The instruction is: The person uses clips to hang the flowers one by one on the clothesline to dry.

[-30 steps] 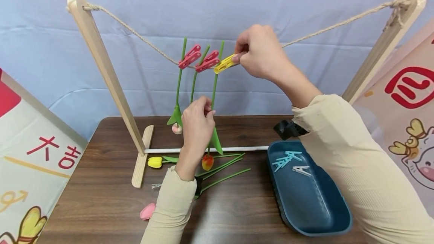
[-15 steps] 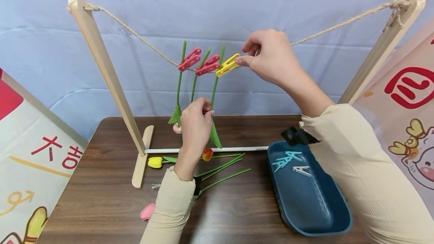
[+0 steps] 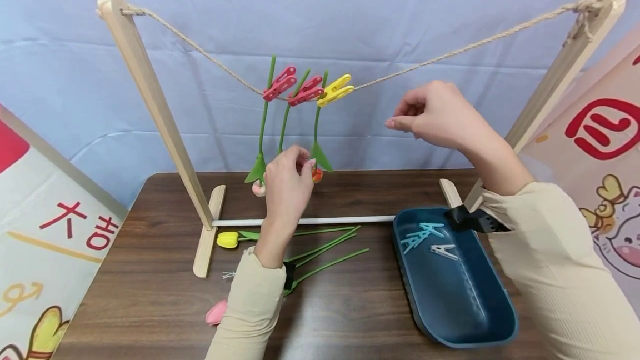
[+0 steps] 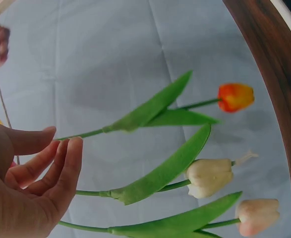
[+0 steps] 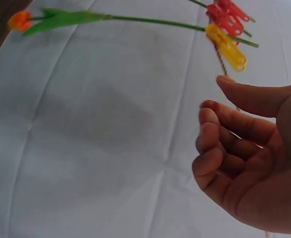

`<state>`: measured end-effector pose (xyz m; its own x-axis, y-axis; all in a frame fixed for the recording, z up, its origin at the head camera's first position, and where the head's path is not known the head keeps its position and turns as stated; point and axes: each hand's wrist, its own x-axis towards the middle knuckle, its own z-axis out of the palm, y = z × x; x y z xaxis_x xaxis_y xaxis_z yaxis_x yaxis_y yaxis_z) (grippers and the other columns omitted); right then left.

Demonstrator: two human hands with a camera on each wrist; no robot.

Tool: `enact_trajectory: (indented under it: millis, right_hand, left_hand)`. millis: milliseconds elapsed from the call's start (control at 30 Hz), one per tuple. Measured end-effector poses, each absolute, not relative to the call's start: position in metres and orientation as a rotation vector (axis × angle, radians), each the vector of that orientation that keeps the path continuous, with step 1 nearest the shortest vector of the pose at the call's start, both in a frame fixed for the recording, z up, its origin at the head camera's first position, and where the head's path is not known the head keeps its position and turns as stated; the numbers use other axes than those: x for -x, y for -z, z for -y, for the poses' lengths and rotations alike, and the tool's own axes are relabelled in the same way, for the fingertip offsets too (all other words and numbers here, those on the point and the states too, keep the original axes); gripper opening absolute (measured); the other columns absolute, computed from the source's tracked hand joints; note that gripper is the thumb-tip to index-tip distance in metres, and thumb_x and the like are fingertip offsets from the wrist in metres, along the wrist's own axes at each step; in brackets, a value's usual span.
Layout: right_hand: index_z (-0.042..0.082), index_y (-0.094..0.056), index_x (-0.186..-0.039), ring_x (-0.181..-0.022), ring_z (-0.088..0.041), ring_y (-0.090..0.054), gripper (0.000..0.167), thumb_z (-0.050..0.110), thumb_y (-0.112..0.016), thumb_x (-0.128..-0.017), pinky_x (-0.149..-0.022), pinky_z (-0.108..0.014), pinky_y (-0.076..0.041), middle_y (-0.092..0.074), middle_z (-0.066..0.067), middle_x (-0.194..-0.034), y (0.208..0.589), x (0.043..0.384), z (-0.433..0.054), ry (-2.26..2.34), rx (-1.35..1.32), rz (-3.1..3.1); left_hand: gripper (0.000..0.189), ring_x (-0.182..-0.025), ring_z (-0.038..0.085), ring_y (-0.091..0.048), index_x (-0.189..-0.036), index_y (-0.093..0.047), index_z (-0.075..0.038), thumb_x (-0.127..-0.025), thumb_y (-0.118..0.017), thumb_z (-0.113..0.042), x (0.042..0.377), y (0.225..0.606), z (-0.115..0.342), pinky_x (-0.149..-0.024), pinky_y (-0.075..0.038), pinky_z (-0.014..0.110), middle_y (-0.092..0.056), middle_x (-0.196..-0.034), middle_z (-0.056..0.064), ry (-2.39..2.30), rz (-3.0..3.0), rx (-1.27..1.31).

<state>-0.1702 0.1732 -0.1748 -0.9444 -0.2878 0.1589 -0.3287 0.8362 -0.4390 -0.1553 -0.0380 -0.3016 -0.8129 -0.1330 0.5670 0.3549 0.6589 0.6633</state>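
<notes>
Tulips: hanging three at centre, leaving others lower left; showing left hand and right hand loosely curved, pinching nothing.

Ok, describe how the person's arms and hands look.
The left hand and right hand are bare, no gloves visible. The left sleeve and right sleeve are long and cream, the right one finely ribbed. A black device shows at the right cuff, a black piece by the left.

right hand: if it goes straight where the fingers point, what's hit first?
Probably the orange tulip hanging from the yellow clip, judging by the head view; depth is unclear.
</notes>
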Motion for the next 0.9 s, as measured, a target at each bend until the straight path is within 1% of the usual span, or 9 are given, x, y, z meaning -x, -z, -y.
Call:
enact_trajectory:
  millis: [33, 200, 267, 367, 433, 533, 633, 800, 900]
  right_hand:
    - [0.005, -0.068, -0.079, -0.055, -0.020, -0.053, 0.018, 0.023, -0.067, -0.083, -0.054, -0.032, -0.039, -0.057, -0.003, -0.059, 0.178, 0.171, -0.177, -0.725, -0.490, 2.954]
    - [0.007, -0.068, -0.080, -0.055, -0.020, -0.052, 0.015, 0.021, -0.064, -0.085, -0.053, -0.032, -0.038, -0.056, -0.001, -0.058, 0.198, 0.173, -0.197, -0.698, -0.490, 3.073]
    - [0.007, -0.068, -0.081, -0.054, -0.019, -0.053, 0.015, 0.020, -0.064, -0.086, -0.052, -0.032, -0.039, -0.057, 0.000, -0.057, 0.209, 0.174, -0.205, -0.704, -0.503, 3.109]
    - [0.006, -0.068, -0.082, -0.054, -0.017, -0.053, 0.015, 0.020, -0.064, -0.086, -0.051, -0.030, -0.039, -0.057, 0.001, -0.059, 0.224, 0.175, -0.215, -0.722, -0.512, 3.150]
    - [0.005, -0.067, -0.082, -0.054, -0.016, -0.053, 0.016, 0.020, -0.064, -0.086, -0.050, -0.030, -0.039, -0.057, 0.001, -0.060, 0.234, 0.175, -0.222, -0.730, -0.512, 3.173]
    - [0.006, -0.066, -0.080, -0.056, -0.016, -0.054, 0.015, 0.019, -0.063, -0.086, -0.049, -0.030, -0.039, -0.056, 0.001, -0.061, 0.250, 0.175, -0.232, -0.737, -0.478, 3.204]
    - [0.006, -0.065, -0.078, -0.055, -0.016, -0.055, 0.015, 0.018, -0.063, -0.086, -0.049, -0.030, -0.039, -0.056, 0.001, -0.061, 0.268, 0.176, -0.244, -0.767, -0.457, 3.235]
    - [0.005, -0.063, -0.074, -0.052, -0.016, -0.054, 0.015, 0.015, -0.062, -0.086, -0.048, -0.029, -0.040, -0.054, -0.002, -0.059, 0.303, 0.176, -0.266, -0.845, -0.426, 3.291]
    - [0.004, -0.062, -0.074, -0.051, -0.017, -0.053, 0.015, 0.012, -0.061, -0.086, -0.047, -0.029, -0.042, -0.053, -0.004, -0.060, 0.323, 0.175, -0.279, -0.885, -0.384, 3.318]
  left_hand:
    - [0.005, -0.063, 0.021, -0.056, -0.080, -0.065, -0.004, -0.081, -0.068, -0.007, 0.155, 0.302, 0.038, -0.068, -0.038, 0.042, -0.060, -0.069, 0.006, 1.088, 2.288, 0.166]
    - [0.006, -0.059, 0.020, -0.054, -0.082, -0.066, -0.004, -0.082, -0.068, -0.010, 0.154, 0.304, 0.039, -0.071, -0.030, 0.047, -0.059, -0.066, 0.005, 1.110, 2.311, 0.164]
    - [0.007, -0.058, 0.020, -0.054, -0.081, -0.066, -0.003, -0.082, -0.068, -0.010, 0.153, 0.305, 0.040, -0.069, -0.034, 0.044, -0.059, -0.064, 0.005, 1.101, 2.311, 0.168]
    - [0.009, -0.056, 0.020, -0.053, -0.080, -0.066, -0.004, -0.083, -0.068, -0.012, 0.152, 0.307, 0.041, -0.068, -0.030, 0.044, -0.058, -0.063, 0.004, 1.081, 2.327, 0.157]
    - [0.010, -0.056, 0.020, -0.052, -0.079, -0.066, -0.005, -0.083, -0.067, -0.014, 0.151, 0.308, 0.042, -0.063, -0.030, 0.041, -0.058, -0.063, 0.004, 1.071, 2.337, 0.145]
    - [0.012, -0.055, 0.019, -0.051, -0.078, -0.065, -0.005, -0.084, -0.066, -0.015, 0.151, 0.309, 0.044, -0.059, -0.033, 0.037, -0.057, -0.063, 0.004, 1.065, 2.355, 0.145]
    - [0.012, -0.054, 0.019, -0.051, -0.078, -0.065, -0.004, -0.084, -0.066, -0.014, 0.151, 0.311, 0.045, -0.051, -0.039, 0.034, -0.056, -0.063, 0.005, 1.063, 2.357, 0.154]
    - [0.011, -0.055, 0.020, -0.052, -0.077, -0.064, -0.004, -0.083, -0.067, -0.012, 0.150, 0.313, 0.046, -0.052, -0.041, 0.035, -0.057, -0.064, 0.005, 1.051, 2.371, 0.147]
    - [0.011, -0.056, 0.020, -0.052, -0.077, -0.064, -0.006, -0.083, -0.067, -0.014, 0.150, 0.314, 0.045, -0.056, -0.035, 0.037, -0.059, -0.065, 0.003, 1.036, 2.387, 0.116]
